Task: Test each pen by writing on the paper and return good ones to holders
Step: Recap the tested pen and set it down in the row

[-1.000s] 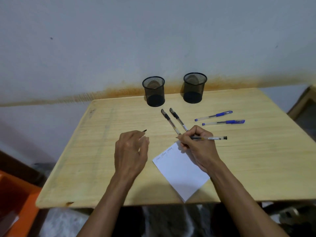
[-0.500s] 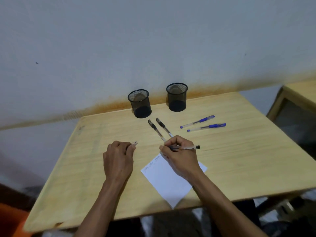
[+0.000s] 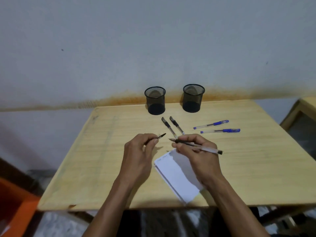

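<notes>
Pen [image 3: 198, 146] in right hand [image 3: 200, 156], cap [image 3: 161, 136] in left hand [image 3: 138, 151]

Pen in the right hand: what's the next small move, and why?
Probably bring the cap in the left hand onto the pen tip. The right hand holds it lifted off the paper, its bare tip pointing at the cap.

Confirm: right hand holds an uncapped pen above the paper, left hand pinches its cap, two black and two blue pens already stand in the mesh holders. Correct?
Not quite. The head view shows both mesh holders with no pens in them; the two black pens and two blue pens lie on the table in front of them. The rest holds: right hand holds the uncapped pen above the paper, left hand pinches the cap.
</notes>
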`<state>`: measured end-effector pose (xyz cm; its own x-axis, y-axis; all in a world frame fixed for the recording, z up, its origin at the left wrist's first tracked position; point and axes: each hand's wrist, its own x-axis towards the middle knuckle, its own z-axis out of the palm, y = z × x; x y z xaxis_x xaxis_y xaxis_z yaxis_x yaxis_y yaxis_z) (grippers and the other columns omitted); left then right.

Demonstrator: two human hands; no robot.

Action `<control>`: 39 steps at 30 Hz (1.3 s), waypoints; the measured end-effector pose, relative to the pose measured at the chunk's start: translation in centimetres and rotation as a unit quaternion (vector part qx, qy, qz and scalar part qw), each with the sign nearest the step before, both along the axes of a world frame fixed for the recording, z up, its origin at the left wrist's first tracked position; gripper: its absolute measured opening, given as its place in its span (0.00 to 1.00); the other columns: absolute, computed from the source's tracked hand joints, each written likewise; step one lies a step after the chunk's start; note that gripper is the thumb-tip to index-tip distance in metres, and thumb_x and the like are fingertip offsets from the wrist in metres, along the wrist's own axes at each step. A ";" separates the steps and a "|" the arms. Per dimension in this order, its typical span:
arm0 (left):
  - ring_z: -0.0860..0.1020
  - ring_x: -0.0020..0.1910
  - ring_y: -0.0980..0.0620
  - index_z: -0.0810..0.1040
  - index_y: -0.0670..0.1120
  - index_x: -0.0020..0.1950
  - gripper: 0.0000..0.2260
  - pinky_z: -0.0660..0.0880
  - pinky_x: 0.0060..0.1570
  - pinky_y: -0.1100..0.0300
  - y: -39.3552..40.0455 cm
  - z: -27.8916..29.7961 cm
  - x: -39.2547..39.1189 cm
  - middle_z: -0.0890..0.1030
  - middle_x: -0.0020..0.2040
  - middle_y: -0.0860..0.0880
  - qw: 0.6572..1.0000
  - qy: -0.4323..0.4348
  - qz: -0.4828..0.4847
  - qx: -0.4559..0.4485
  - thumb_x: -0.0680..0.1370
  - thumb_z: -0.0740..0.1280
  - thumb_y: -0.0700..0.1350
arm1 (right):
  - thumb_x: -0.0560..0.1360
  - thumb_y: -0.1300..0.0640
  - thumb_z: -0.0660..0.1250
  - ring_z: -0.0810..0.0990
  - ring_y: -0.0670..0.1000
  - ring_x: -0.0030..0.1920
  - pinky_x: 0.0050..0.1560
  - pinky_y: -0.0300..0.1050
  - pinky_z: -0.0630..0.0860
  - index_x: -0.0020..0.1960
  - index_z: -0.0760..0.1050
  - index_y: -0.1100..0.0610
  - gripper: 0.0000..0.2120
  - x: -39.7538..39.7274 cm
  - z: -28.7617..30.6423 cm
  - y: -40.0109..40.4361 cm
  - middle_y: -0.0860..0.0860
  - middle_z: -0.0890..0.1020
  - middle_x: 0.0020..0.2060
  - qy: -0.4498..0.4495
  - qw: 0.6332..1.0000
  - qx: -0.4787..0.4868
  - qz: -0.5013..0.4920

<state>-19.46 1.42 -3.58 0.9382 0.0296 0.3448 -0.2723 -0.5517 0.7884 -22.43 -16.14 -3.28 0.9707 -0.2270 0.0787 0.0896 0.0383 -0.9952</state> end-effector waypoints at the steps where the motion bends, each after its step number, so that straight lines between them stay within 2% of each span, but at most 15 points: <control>1: 0.78 0.48 0.65 0.83 0.53 0.51 0.05 0.71 0.44 0.74 0.1 0.0 -0.2 0.82 0.46 0.61 1.000 -0.002 -0.009 -0.004 0.79 0.69 0.44 | 0.73 0.67 0.75 0.88 0.49 0.45 0.48 0.44 0.85 0.48 0.84 0.58 0.07 -0.2 0.9 -0.2 0.51 0.89 0.41 -0.018 1.000 -0.015 0.005; 4: 0.80 0.47 0.63 0.84 0.52 0.50 0.05 0.71 0.45 0.72 0.1 -0.2 -0.8 0.83 0.45 0.60 0.999 -0.014 -0.031 -0.023 0.79 0.69 0.43 | 0.73 0.59 0.77 0.86 0.45 0.45 0.44 0.43 0.85 0.46 0.83 0.52 0.05 -0.5 2.7 -0.9 0.45 0.88 0.41 -0.050 0.995 -0.083 0.008; 6: 0.80 0.47 0.61 0.84 0.51 0.50 0.06 0.71 0.46 0.72 0.0 0.0 -1.1 0.83 0.45 0.59 0.998 -0.021 -0.047 -0.033 0.79 0.69 0.42 | 0.72 0.56 0.78 0.86 0.43 0.46 0.47 0.46 0.85 0.45 0.84 0.50 0.04 -0.4 3.3 -1.3 0.43 0.88 0.42 -0.059 0.991 -0.117 0.020; 10: 0.81 0.48 0.59 0.85 0.50 0.51 0.06 0.72 0.47 0.70 -0.2 0.2 -1.4 0.83 0.46 0.59 0.995 -0.031 -0.078 -0.046 0.78 0.70 0.41 | 0.71 0.53 0.78 0.84 0.42 0.53 0.52 0.55 0.84 0.44 0.86 0.49 0.03 -0.1 3.5 -1.5 0.40 0.87 0.48 -0.065 0.985 -0.158 0.030; 14: 0.81 0.49 0.59 0.85 0.52 0.50 0.07 0.73 0.49 0.69 -0.3 0.1 -1.4 0.83 0.46 0.60 0.995 -0.034 -0.082 -0.054 0.78 0.70 0.40 | 0.71 0.54 0.79 0.85 0.43 0.53 0.51 0.58 0.84 0.43 0.85 0.51 0.03 0.0 3.1 -1.6 0.43 0.87 0.47 -0.066 0.987 -0.145 0.007; 17: 0.82 0.49 0.59 0.85 0.52 0.50 0.07 0.74 0.49 0.67 -0.2 0.0 -1.4 0.84 0.46 0.60 0.995 -0.035 -0.075 -0.054 0.78 0.70 0.40 | 0.71 0.55 0.79 0.85 0.43 0.51 0.51 0.57 0.84 0.43 0.85 0.53 0.04 0.1 2.9 -1.8 0.45 0.87 0.45 -0.065 0.990 -0.127 -0.008; 20: 0.82 0.50 0.58 0.85 0.49 0.51 0.06 0.75 0.50 0.65 -0.2 0.2 -1.4 0.84 0.47 0.58 0.994 -0.037 -0.088 -0.046 0.79 0.70 0.41 | 0.71 0.54 0.79 0.85 0.43 0.51 0.50 0.57 0.84 0.43 0.85 0.52 0.04 0.1 2.7 -1.7 0.43 0.87 0.46 -0.054 0.988 -0.145 0.010; 24: 0.82 0.50 0.56 0.85 0.48 0.52 0.06 0.75 0.50 0.63 -0.7 1.0 -1.5 0.84 0.47 0.58 0.992 -0.048 -0.119 -0.021 0.79 0.69 0.41 | 0.71 0.54 0.78 0.84 0.41 0.49 0.48 0.51 0.84 0.44 0.85 0.53 0.04 0.2 2.6 -1.4 0.40 0.86 0.45 -0.056 0.987 -0.148 0.027; 29: 0.82 0.48 0.57 0.85 0.47 0.50 0.06 0.75 0.48 0.64 -0.6 1.7 -1.0 0.84 0.46 0.57 0.989 -0.075 -0.130 0.016 0.79 0.69 0.39 | 0.73 0.57 0.78 0.85 0.43 0.46 0.47 0.47 0.82 0.44 0.85 0.54 0.02 0.2 2.5 -1.2 0.46 0.87 0.41 -0.085 0.989 -0.118 0.034; 32: 0.81 0.49 0.58 0.84 0.50 0.50 0.06 0.73 0.46 0.68 -0.2 2.1 -0.8 0.83 0.45 0.59 0.988 -0.036 -0.150 0.021 0.79 0.69 0.41 | 0.71 0.56 0.79 0.85 0.44 0.46 0.49 0.48 0.84 0.44 0.86 0.52 0.04 0.1 2.8 -1.9 0.46 0.87 0.42 -0.068 0.987 -0.134 0.058; 36: 0.80 0.50 0.59 0.83 0.55 0.48 0.06 0.73 0.46 0.67 0.8 2.5 0.2 0.83 0.46 0.61 0.987 0.014 -0.159 0.030 0.79 0.69 0.45 | 0.65 0.59 0.83 0.83 0.47 0.37 0.43 0.44 0.80 0.38 0.86 0.51 0.07 0.2 4.0 -4.4 0.51 0.87 0.36 -0.094 0.994 -0.040 0.043; 37: 0.80 0.49 0.60 0.82 0.56 0.48 0.05 0.74 0.46 0.67 1.1 2.7 0.4 0.83 0.46 0.61 0.986 0.026 -0.161 0.021 0.79 0.69 0.46 | 0.64 0.59 0.84 0.82 0.48 0.35 0.41 0.43 0.80 0.37 0.86 0.52 0.07 0.2 4.3 -5.1 0.51 0.87 0.35 -0.099 0.993 -0.062 0.035; 39: 0.80 0.46 0.60 0.82 0.55 0.48 0.04 0.74 0.46 0.65 1.4 2.8 0.8 0.83 0.44 0.59 0.985 0.042 -0.168 -0.014 0.79 0.69 0.47 | 0.66 0.59 0.82 0.85 0.48 0.38 0.38 0.41 0.78 0.38 0.87 0.51 0.06 0.4 4.3 -6.0 0.48 0.87 0.35 -0.094 0.975 -0.198 0.027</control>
<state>-18.69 2.80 -0.78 0.9217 -0.2794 0.2690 -0.3692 -0.4200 0.8290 -22.03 -22.14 1.06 0.9407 -0.0911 0.3267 0.2799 -0.3356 -0.8995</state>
